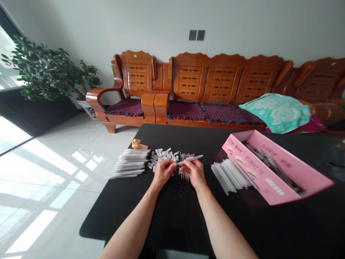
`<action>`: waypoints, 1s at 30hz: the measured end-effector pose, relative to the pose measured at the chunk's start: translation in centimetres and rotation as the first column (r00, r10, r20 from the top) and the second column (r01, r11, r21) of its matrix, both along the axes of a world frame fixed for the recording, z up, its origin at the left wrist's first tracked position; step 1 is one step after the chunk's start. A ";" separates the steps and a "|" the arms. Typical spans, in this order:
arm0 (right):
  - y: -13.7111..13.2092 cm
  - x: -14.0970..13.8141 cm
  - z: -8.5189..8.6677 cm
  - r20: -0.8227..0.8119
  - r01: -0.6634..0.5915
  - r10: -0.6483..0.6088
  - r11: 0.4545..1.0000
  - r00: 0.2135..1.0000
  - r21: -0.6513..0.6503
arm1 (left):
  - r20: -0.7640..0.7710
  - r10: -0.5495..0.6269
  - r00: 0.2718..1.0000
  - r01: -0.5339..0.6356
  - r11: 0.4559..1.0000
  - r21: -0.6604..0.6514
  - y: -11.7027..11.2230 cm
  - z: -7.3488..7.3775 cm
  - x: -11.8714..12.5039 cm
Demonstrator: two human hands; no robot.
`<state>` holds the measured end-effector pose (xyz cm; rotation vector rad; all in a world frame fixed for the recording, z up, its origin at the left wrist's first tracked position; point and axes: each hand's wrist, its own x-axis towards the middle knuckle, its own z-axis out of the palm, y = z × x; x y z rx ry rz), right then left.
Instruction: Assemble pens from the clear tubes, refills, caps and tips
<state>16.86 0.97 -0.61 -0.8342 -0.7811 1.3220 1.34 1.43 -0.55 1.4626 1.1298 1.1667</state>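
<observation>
Both my hands meet over the middle of a black table (167, 219). My right hand (195, 172) pinches a slim white pen (190, 159) that points up to the right. My left hand (164, 171) is closed at the pen's left end, its fingertips pressed on it. Just behind the hands lie a bundle of thin refills (185, 157) and a heap of white pen caps (164, 154). Small black parts (180, 187) lie scattered just below my hands.
A stack of pens with dark ends (132, 163) lies to the left, near a small orange figurine (136, 144). White pen barrels (229, 174) lie to the right beside an open pink box (272, 180) holding more pens. Wooden sofas (215, 82) and a potted plant (45, 70) stand beyond.
</observation>
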 end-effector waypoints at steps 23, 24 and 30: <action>0.1 0.0 -0.1 0.019 0.009 -0.009 1.000 1.000 -0.005 | -0.029 0.011 1.000 -0.010 0.999 0.033 0.1 -0.1 -0.3; 0.1 0.0 -0.1 0.017 0.009 -0.009 1.000 1.000 -0.006 | -0.044 -0.001 0.999 0.003 0.999 0.045 0.1 -0.1 -0.3; 0.1 0.0 -0.1 0.017 0.005 -0.005 1.000 1.000 -0.006 | 0.071 0.022 0.997 -0.024 0.999 0.023 0.0 0.0 0.0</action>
